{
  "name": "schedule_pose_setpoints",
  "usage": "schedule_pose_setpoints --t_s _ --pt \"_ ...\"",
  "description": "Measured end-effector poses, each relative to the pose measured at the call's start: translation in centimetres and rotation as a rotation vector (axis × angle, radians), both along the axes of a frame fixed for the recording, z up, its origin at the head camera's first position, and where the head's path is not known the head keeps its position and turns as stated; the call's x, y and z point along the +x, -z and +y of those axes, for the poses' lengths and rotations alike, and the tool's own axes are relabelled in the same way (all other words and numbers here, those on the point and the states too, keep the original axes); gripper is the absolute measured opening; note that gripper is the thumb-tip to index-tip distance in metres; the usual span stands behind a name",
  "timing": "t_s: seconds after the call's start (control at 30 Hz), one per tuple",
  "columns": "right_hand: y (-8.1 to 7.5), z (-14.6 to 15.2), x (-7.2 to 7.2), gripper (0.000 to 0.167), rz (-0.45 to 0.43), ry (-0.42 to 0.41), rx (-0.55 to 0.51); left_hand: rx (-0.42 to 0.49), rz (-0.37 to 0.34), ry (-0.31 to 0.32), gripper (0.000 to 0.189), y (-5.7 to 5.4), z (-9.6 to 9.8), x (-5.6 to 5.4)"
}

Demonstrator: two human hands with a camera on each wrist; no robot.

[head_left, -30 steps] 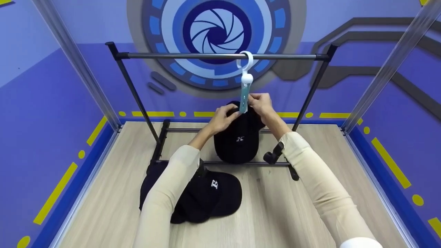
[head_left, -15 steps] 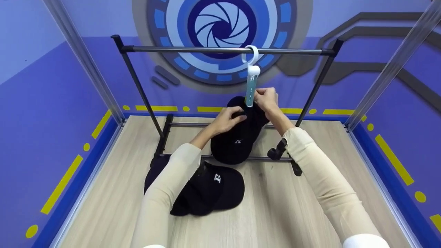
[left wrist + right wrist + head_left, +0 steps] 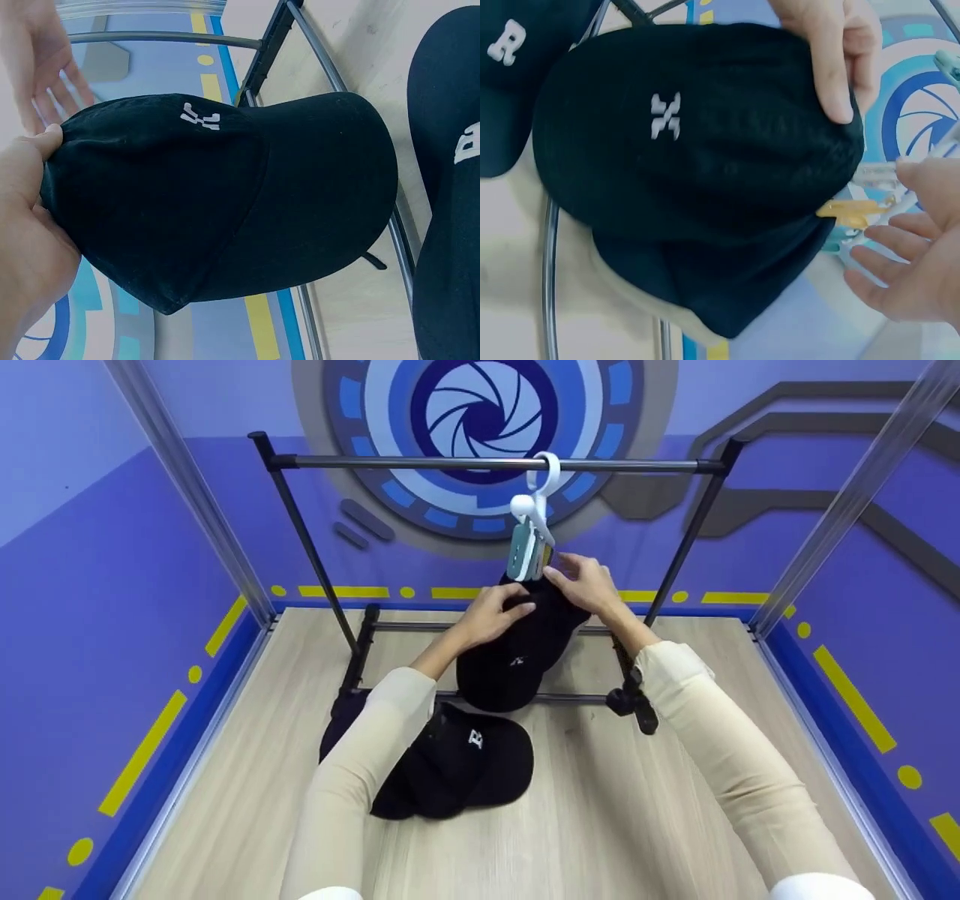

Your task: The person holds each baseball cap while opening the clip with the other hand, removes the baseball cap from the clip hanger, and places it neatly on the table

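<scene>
My left hand (image 3: 486, 617) pinches the crown end of a black cap (image 3: 202, 202), which hangs brim down and bears a small white embroidered emblem. Just above the cap, a white-hooked clip hanger (image 3: 541, 506) hangs from the rack's top bar with teal and yellow clips. In the right wrist view, the yellow clip (image 3: 853, 212) meets the cap's edge; whether it bites the fabric I cannot tell. Close beside the clips is my right hand (image 3: 915, 247), its fingers spread and holding nothing. The left hand's thumb (image 3: 49, 142) lies on the cap.
A black metal rack (image 3: 480, 465) stands across the back of the wooden tabletop (image 3: 600, 810). Black headwear (image 3: 465, 769) with a white letter lies in front, partly under the left forearm. Blue-purple panels (image 3: 112, 585) close in the sides and back.
The clip hanger has turned, bringing several clips into sight. My right hand has loosened from the clips and shifted slightly outward. The left hand has slid a little down the cap, whose brim swung left.
</scene>
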State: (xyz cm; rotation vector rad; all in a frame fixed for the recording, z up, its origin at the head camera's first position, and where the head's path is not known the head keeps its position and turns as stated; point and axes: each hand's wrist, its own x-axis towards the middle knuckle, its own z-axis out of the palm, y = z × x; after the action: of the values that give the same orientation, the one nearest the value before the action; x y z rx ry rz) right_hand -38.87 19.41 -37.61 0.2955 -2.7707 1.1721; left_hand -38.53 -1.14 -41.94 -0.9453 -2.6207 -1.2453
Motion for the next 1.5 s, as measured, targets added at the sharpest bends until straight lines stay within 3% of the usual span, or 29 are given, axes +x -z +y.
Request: schedule_pose_setpoints --t_s 0.27,0.5,0.73,0.97,1.13,1.3,1.5 --pt "0.4 3.5 1.5 0.062 -0.034 -0.025 0.199 0.004 -0.004 0.004 0.025 0.1 0.5 0.7" --pt "0.0 5.9 2.5 0.063 -0.072 -0.041 0.273 0.003 0.041 -0.062 0.022 -0.1 0.4 1.0" --pt "-0.4 7.8 3.3 0.065 -0.087 -0.071 0.335 0.031 0.076 -0.056 0.023 -0.5 0.4 1.7" --pt "-0.5 9.3 3.9 0.068 -0.097 -0.051 0.368 0.068 0.016 -0.062 0.026 -1.8 1.0 3.0" --pt "-0.1 9.9 4.1 0.068 -0.086 -0.058 0.368 0.069 -0.018 -0.123 0.025 -2.5 1.6 4.1" --pt "0.6 10.2 4.4 0.067 -0.047 -0.053 0.36 0.1 -0.122 -0.163 0.024 -3.0 2.0 5.2" --pt "1.2 10.7 4.7 0.068 -0.04 -0.065 0.375 0.09 -0.215 -0.168 0.022 -3.0 2.3 6.4"
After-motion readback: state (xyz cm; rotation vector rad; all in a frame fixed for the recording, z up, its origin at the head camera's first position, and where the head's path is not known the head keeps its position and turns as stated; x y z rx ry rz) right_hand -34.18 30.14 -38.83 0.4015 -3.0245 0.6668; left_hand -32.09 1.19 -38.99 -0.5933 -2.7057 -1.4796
